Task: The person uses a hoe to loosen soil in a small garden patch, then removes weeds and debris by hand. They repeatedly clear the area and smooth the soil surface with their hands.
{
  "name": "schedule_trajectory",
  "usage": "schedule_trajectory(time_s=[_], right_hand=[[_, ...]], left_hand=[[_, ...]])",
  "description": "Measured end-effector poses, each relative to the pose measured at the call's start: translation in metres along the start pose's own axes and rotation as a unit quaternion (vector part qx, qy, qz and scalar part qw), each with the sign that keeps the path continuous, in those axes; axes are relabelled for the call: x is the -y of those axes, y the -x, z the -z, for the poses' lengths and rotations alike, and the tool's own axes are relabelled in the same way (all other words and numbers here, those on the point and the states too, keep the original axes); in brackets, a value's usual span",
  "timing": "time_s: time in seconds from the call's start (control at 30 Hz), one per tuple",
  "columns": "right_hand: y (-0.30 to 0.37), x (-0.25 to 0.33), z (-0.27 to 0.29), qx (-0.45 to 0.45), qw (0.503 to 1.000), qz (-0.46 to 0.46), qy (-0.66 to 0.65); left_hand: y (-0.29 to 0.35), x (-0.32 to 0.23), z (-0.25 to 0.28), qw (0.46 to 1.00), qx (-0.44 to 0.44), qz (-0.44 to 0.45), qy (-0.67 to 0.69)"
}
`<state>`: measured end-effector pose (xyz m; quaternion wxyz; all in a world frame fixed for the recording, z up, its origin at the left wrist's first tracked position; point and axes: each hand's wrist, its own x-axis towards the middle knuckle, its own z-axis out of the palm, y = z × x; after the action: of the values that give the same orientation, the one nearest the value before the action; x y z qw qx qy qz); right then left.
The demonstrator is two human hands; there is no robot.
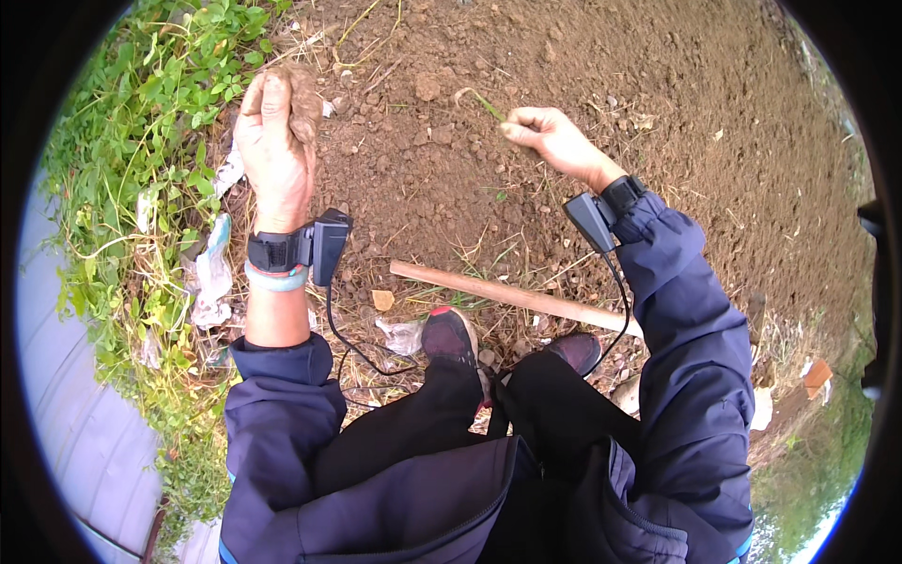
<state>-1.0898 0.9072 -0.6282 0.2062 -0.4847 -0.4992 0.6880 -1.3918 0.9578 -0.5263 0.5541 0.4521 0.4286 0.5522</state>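
At the upper left, my left hand [272,155] is closed around a lump of brown soil [304,105], which shows along the right side of the fingers. Dirt covers those fingertips. Over the bare earth to the right, my right hand [556,141] pinches a thin green plant stem [487,104] between thumb and forefinger. Its pale far end bends over to the left. Loose brown soil [423,169] lies beneath and between both hands.
A wooden pole [507,294] lies across the ground before my shoes [449,336]. Leafy green plants [141,141] and white plastic scraps [214,273] line the left, beside pale sheeting [85,376]. Black cables hang from both wrist devices [329,246]. A brick piece [816,378] sits far right.
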Motion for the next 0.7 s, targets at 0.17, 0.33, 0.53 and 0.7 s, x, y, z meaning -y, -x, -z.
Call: schedule_trajectory(time_s=[0.17,0.33,0.53,0.7], right_hand=[[0.01,-0.05,-0.06,0.066,0.932,-0.017,0.356],[0.024,-0.1,-0.112,0.046,0.897,-0.083,0.432],[0.017,-0.102,-0.098,0.039,0.93,-0.074,0.357],[0.027,-0.096,-0.066,0.029,0.987,-0.154,0.04]], left_hand=[[0.018,0.042,-0.009,0.913,0.186,0.227,-0.282],[0.089,0.136,-0.013,0.758,0.378,0.227,-0.48],[0.114,0.171,-0.016,0.607,0.47,0.152,-0.623],[0.093,0.155,-0.037,0.619,0.516,0.25,-0.537]])
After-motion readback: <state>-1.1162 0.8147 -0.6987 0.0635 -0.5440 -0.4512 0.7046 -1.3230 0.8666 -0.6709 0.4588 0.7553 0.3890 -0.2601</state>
